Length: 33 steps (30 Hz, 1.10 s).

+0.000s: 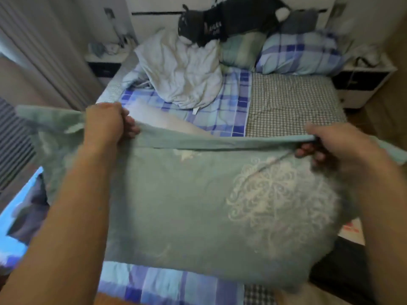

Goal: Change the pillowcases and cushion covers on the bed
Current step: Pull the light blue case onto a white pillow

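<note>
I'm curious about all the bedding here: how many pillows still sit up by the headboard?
3: a bare white crumpled pillow at left, a green striped pillow in the middle, a blue plaid pillow at right. Others may hide behind.

Single head-worn wide-angle view, aimed forward and down from the foot of the bed toward the headboard.

Close on both forearms entering from the bottom edge; left hand and right hand at mid-frame, holding the green pillowcase stretched across the lower half and blocking most of the near mattress. Far end of the bed at the top of frame: bare white pillow, plaid pillow, dark plush toy. Nightstands at both upper sides, bent by strong barrel distortion at the edges. Some motion blur. No second view, so no overlap.
</note>
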Available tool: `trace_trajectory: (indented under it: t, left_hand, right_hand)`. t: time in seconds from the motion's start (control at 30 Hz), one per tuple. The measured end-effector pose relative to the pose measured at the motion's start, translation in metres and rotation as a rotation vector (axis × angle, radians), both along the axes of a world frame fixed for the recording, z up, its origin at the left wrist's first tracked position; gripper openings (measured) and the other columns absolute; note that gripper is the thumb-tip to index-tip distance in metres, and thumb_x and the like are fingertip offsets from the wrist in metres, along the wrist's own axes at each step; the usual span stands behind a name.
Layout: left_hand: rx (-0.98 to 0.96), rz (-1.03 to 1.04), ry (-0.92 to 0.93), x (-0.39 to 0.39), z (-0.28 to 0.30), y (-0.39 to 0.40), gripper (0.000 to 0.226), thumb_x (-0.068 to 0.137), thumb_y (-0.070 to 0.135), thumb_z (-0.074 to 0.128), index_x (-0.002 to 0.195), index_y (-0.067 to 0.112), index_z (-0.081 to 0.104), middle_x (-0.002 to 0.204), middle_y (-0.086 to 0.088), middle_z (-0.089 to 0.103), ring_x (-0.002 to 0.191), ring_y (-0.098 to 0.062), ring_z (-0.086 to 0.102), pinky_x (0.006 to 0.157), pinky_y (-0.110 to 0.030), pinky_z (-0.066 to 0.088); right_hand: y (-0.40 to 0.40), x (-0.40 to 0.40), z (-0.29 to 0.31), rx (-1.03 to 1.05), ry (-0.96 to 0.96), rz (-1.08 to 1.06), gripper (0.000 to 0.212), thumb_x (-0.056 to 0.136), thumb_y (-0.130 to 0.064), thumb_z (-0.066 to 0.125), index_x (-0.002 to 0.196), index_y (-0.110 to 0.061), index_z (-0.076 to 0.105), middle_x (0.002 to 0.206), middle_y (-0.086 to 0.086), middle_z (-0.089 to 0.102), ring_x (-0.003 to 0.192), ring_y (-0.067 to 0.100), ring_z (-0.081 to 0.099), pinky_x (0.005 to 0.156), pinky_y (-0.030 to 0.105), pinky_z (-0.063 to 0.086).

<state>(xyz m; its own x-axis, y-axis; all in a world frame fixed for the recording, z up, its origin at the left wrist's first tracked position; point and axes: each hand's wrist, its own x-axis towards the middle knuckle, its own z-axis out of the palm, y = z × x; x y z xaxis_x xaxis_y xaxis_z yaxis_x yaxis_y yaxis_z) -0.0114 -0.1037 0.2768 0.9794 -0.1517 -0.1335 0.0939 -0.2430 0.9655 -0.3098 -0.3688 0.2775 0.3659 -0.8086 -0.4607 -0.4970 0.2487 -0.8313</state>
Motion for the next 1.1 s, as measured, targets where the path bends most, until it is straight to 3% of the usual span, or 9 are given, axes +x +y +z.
trace_trajectory:
  t: [0.13,0.23,0.33,0.47,0.67,0.73,0.83,0.93,1.1]
  left_hand:
    - [0.570,-0.401,-0.243,-0.033,-0.122,-0.031,0.037,0.103,0.031,0.051,0.130,0.008,0.059,0.122,-0.022,0.065,0.116,-0.037,0.060,0.101,-0.041,0.044]
    - [0.854,-0.782,-0.299,-0.127,-0.236,0.013,0.067,0.102,0.060,0.028,0.146,0.015,0.051,0.144,-0.024,0.051,0.131,-0.042,0.049,0.111,-0.049,0.038]
    - [1.238,-1.091,-0.055,-0.192,-0.315,0.091,0.089,0.082,0.076,-0.005,0.159,0.037,0.014,0.167,-0.009,0.012,0.150,-0.039,0.021,0.115,-0.055,0.028]
    - [1.205,-1.050,-0.122,-0.194,-0.334,0.138,0.066,0.090,0.065,0.029,0.148,0.035,0.041,0.148,-0.014,0.050,0.123,-0.044,0.058,0.089,-0.057,0.053]
    - [1.132,-0.968,-0.482,-0.133,-0.326,0.067,0.064,0.098,0.049,0.020,0.159,0.029,0.025,0.164,-0.014,0.022,0.151,-0.039,0.019,0.122,-0.052,0.023]
    - [1.126,-0.839,-0.400,-0.106,-0.334,0.061,0.062,0.099,0.049,0.026,0.158,0.031,0.026,0.164,-0.014,0.022,0.151,-0.040,0.018,0.121,-0.051,0.021]
    - [1.163,-0.519,-0.136,-0.060,-0.348,0.091,0.065,0.097,0.061,0.022,0.157,0.039,0.015,0.163,-0.019,0.021,0.146,-0.043,0.026,0.118,-0.053,0.024]
    - [1.088,-0.431,0.212,-0.023,-0.365,0.126,0.073,0.098,0.066,0.029,0.158,0.036,0.001,0.154,-0.025,0.037,0.134,-0.047,0.044,0.110,-0.055,0.033]
    - [0.999,-0.543,0.207,-0.030,-0.363,0.187,0.046,0.106,0.034,0.035,0.152,0.027,0.035,0.127,-0.027,0.063,0.115,-0.044,0.060,0.097,-0.048,0.045]
  right_hand:
    - [-0.014,0.025,-0.101,-0.130,0.225,0.194,0.031,0.104,-0.027,0.047,0.113,-0.004,0.066,0.106,0.015,0.070,0.081,0.028,0.064,0.070,0.032,0.052]
    - [0.041,-0.019,-0.194,-0.256,0.408,0.376,0.024,0.100,-0.023,0.053,0.116,-0.012,0.067,0.118,0.009,0.067,0.110,0.028,0.061,0.087,0.030,0.043]
    - [0.097,-0.087,-0.267,-0.151,0.755,0.630,0.041,0.095,-0.028,0.055,0.135,-0.018,0.052,0.141,0.011,0.054,0.129,0.030,0.051,0.104,0.033,0.040]
    - [0.116,-0.096,-0.293,-0.419,0.844,0.510,0.043,0.092,-0.034,0.047,0.128,-0.010,0.054,0.144,0.021,0.041,0.127,0.042,0.046,0.108,0.046,0.041]
    - [0.207,0.040,-0.267,-0.851,0.079,0.799,0.052,0.099,-0.033,0.050,0.148,-0.020,0.042,0.163,0.012,0.025,0.150,0.030,0.022,0.123,0.043,0.018]
    - [0.176,0.014,-0.317,-0.798,0.341,0.925,0.061,0.099,-0.053,0.030,0.155,-0.027,0.032,0.167,0.004,0.014,0.153,0.027,0.016,0.124,0.046,0.011]
    - [0.115,-0.055,-0.370,-0.281,1.005,0.782,0.077,0.093,-0.073,0.000,0.159,-0.035,0.002,0.168,-0.006,-0.012,0.155,0.024,-0.006,0.123,0.052,0.000]
    - [0.111,-0.050,-0.370,-0.154,1.023,0.712,0.066,0.101,-0.063,0.014,0.158,-0.037,-0.007,0.167,-0.008,-0.018,0.154,0.024,-0.014,0.121,0.051,-0.007]
    - [0.153,-0.007,-0.357,-0.302,0.982,0.499,0.058,0.105,-0.045,0.030,0.157,-0.021,0.026,0.166,0.009,0.017,0.151,0.032,0.016,0.123,0.047,0.014]
